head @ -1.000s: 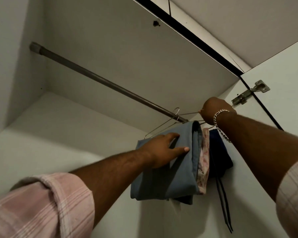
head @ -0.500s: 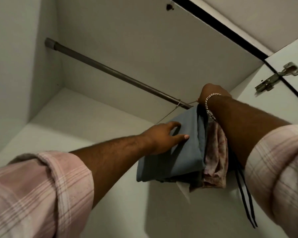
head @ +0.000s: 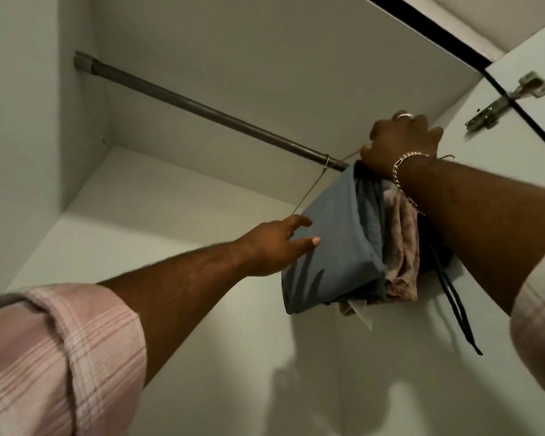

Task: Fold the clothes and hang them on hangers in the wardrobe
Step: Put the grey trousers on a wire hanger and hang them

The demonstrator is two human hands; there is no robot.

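Inside wardrobe (head: 177, 190), view tilted upward. Blue folded garment (head: 331, 243) hangs on wire hanger (head: 309, 196) hooked over rail (head: 208, 111), near its right end. Pink patterned garment (head: 403, 247) just beside it, dark garment with cords (head: 453, 309) behind. Left hand (head: 277, 243): grip relaxed, straight fingers touching the blue fabric. Right hand (head: 400, 143): fingers curled at the hanger tops; what they hold cannot be made out
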